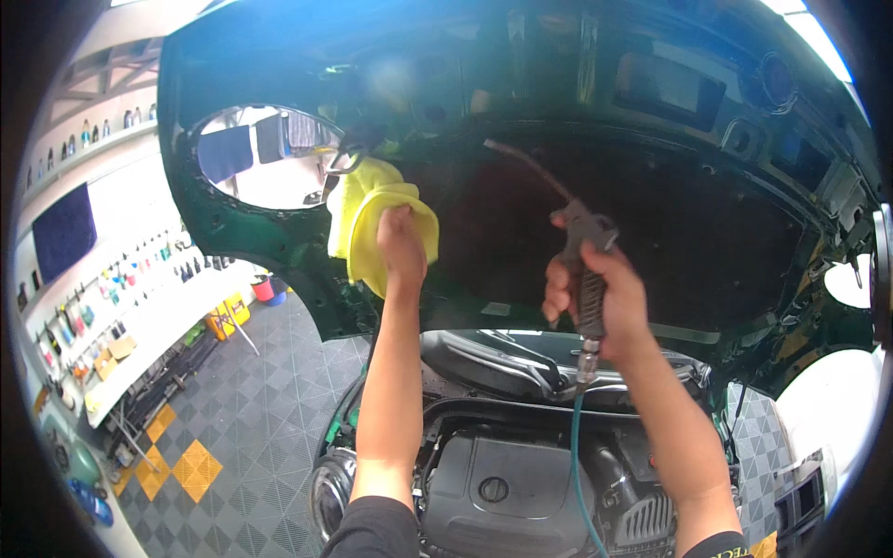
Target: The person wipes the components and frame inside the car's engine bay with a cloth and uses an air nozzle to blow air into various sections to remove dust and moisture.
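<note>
Above the engine bay, the raised dark green car hood (279, 260) shows its underside. My left hand (402, 244) is closed on a yellow cloth (365, 219), which bunches up beside the hood's round opening, close to a metal latch piece (344, 160). In my right hand (614, 298) is a grey air blow gun (588, 270), gripped by its handle. The gun's long thin nozzle (526, 166) points up and to the left, in front of the dark hood lining (688, 223). A green-blue air hose (577, 465) runs down from the metal coupling under the handle.
Below my arms lies the engine with its black cover (507, 493). A round headlight (333, 493) sits at the left. Farther left, a white workbench (139, 372) and shelves hold several bottles. Grey tiles with orange ones (197, 470) make up the floor. A yellow box (228, 316) stands by the bench.
</note>
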Tool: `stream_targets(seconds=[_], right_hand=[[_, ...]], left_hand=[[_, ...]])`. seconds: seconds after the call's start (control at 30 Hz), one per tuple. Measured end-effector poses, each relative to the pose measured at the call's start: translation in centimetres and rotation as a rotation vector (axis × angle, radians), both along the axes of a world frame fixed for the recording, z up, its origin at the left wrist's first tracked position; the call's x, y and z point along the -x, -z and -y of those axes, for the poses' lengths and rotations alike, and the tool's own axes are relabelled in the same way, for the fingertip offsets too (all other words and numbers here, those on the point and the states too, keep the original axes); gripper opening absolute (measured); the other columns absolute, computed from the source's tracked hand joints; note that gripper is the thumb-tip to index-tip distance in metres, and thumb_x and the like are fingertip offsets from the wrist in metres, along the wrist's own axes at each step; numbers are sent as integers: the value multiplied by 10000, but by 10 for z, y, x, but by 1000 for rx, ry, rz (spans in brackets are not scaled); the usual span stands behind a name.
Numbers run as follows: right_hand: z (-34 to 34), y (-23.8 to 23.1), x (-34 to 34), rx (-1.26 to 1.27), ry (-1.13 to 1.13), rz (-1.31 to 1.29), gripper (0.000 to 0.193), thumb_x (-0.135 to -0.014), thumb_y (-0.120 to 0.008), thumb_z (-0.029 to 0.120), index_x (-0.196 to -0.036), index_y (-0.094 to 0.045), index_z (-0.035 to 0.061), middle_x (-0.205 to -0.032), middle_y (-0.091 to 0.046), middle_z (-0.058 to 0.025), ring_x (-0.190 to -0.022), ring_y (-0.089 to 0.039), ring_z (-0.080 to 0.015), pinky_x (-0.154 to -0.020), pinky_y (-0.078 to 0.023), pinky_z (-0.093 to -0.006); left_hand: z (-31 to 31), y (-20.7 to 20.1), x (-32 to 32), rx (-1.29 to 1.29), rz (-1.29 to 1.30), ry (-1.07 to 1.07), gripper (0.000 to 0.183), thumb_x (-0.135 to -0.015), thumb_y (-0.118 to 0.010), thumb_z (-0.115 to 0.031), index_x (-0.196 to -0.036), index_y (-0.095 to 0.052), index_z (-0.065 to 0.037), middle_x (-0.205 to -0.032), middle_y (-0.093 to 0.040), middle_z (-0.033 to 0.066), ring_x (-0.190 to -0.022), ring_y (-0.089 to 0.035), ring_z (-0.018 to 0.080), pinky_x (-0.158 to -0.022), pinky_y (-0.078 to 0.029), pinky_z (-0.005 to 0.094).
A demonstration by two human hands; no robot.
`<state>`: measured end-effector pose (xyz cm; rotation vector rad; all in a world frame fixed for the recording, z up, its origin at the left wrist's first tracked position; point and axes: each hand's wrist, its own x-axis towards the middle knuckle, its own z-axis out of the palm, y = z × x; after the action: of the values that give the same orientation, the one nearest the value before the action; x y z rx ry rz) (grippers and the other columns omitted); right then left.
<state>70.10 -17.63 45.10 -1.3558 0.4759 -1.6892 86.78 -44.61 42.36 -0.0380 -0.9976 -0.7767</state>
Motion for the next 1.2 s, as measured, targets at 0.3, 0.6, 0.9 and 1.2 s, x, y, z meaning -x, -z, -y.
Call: stream_targets(seconds=[0.3,0.6,0.9,1.2], right_hand=[[-90,-20,1,-324,220,-206,453,-1040,-565,255,-1407,-513,-5,-816,-651,-89,-633,-643,-161,-598,-584,-345],[-192,-63,23,-118,417,-182,472,-1030,-542,272,-1405,-505,-12,-788,-603,-75,-634,-620,-143,-588,-565,-316],[-179,-100,11,93,223,-179,451,-1053,-491,262,-1409,-527,-13,-823,-596,-63,-669,-579,-141,-651,-519,-333],[-86,-112,-82,19,344,-318,408,-1051,-519,257,-1354,-581,-10,-851,-677,-54,-685,-662,-136,-660,-580,-328]], left_hand=[[-24,-33,-33,-209,111,80,252,-930,-572,-26,-1164,-651,21,-1059,-678,73,-935,-689,206,-804,-575,376],[-101,-102,59,-265,247,319,489,-1054,-568,-292,-1481,-472,-75,-1369,-580,133,-1265,-571,303,-1090,-465,470],[-164,-144,-10,-256,337,176,410,-1056,-585,-254,-1412,-542,-55,-1359,-602,87,-1231,-582,210,-1013,-500,405],[-114,-127,-91,-152,455,332,312,-1048,-609,-334,-1255,-607,-100,-1142,-675,46,-1013,-677,193,-847,-589,409]])
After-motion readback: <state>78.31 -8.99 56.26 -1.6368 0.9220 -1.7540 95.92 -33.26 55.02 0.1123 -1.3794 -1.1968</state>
